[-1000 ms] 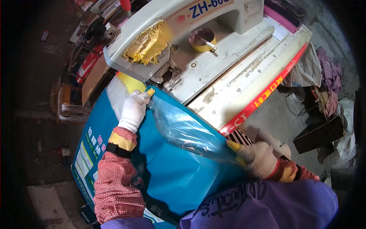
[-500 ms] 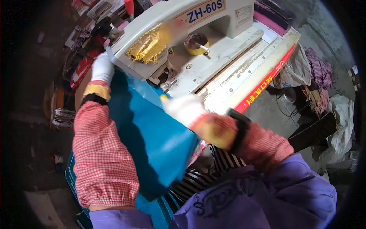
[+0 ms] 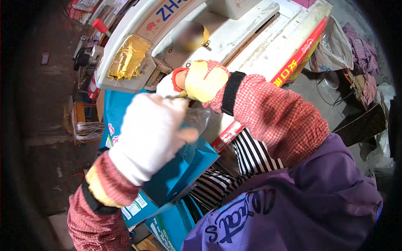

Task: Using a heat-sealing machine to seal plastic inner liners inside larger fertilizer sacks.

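Blue bag [image 3: 169, 175], centre to lower centre of frame: best held in 1 flat plane. Left hand [image 3: 153, 129], centre, fingers partly curled, grip unclear; right hand [image 3: 167, 85] mostly hidden, state indeterminable. Keep fingers clear of the white machine [image 3: 130, 25], upper left.

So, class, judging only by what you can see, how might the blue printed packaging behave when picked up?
The blue printed packaging would probably bend yet hold some shape, since its panels look thin but show straight edges. The clear plastic beside it looks thin and glossy, so that part may be floppy and slippery. Its weight is hard to judge.
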A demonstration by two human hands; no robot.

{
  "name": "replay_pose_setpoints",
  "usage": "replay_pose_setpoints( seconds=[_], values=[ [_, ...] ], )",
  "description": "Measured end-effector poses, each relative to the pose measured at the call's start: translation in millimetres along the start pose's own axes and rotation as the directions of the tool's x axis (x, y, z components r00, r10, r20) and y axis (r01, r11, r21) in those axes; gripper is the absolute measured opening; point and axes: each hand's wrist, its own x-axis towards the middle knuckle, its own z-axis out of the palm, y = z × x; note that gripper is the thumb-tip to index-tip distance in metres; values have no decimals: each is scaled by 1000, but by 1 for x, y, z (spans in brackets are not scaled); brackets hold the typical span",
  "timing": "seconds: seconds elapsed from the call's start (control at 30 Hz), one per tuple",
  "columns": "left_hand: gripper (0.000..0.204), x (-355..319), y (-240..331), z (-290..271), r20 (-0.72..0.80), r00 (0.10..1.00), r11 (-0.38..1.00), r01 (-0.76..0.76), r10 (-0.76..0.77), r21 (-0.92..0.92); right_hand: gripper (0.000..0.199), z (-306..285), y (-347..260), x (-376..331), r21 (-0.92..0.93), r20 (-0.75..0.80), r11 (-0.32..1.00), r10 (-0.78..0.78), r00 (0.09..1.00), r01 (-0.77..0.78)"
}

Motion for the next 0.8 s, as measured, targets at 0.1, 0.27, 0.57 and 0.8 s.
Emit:
replay_pose_setpoints(
  seconds=[0.1, 0.27, 0.57, 0.8],
  values=[
    [56, 29, 21, 17, 196, 975, 991, -120, 107, 56, 22, -47, 9, -21, -101, 4, 704, -706, 708, 703],
    [47, 9, 8, -37, 509, 838, 709, 236, 199, -665, 20, -10, 9, -15, 68, -373, 587, -735, 566, 807],
    [76, -39, 15, -70, 952, 257, 985, 88, -166, 148, 24, 56, -41, 31, 955, 241, 293, -865, 439, 52],
    [8, -52, 103, -43, 768, 470, 846, -506, 435, -170, 11, -8, 22, -63, 536, -223, 456, -735, 641, 710]
  ],
)
